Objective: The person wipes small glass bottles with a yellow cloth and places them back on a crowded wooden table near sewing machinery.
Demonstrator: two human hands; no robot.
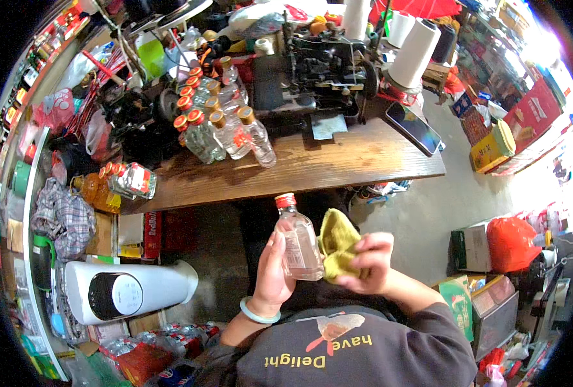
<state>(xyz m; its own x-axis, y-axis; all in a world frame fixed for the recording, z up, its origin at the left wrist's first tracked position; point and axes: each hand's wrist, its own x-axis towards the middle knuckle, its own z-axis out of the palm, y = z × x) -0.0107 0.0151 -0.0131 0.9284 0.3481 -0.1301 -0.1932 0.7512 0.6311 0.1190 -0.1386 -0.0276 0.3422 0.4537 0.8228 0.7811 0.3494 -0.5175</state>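
In my left hand (272, 274) is a clear, flat-sided glass bottle (301, 248) with a red cap, held upright in front of my chest. The fingers wrap its left side and lower part. My right hand (371, 261) pinches a folded yellow-green cloth (339, 235) close against the bottle's right side; whether cloth and glass touch I cannot tell. Beyond them, on the wooden table (364, 155), several glass bottles (202, 135) with red or gold caps stand in a close group. A pale bracelet circles my left wrist.
A sewing machine (331, 68) stands at the table's back, with a white thread cone (415, 55) to its right. A phone (413, 129) lies near the right edge. More bottles (133, 180) sit at the left end. A white appliance (128, 291) stands lower left.
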